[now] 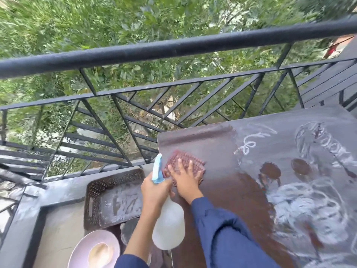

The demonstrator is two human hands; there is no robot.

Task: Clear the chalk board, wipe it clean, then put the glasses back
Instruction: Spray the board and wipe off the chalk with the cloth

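Observation:
A dark chalk board (222, 190) lies flat like a tabletop, its left part wiped dark and damp, its right part smeared with white chalk (313, 206). My right hand (186, 179) presses flat, fingers spread, on a reddish knobbly cloth (185, 161) near the board's left edge. My left hand (155, 192) grips the neck of a white spray bottle (169, 227) with a blue trigger head (158, 169), just left of the cloth. Two round dark marks (270, 170) show on the board. No glasses are visible.
A brown perforated tray (92, 190) dusted with chalk sits on the ledge to the left. A pale pink bowl (81, 250) with something cream-coloured inside stands below it. A black metal railing (173, 49) runs behind, with greenery beyond. A dark slatted surface (328, 80) is at far right.

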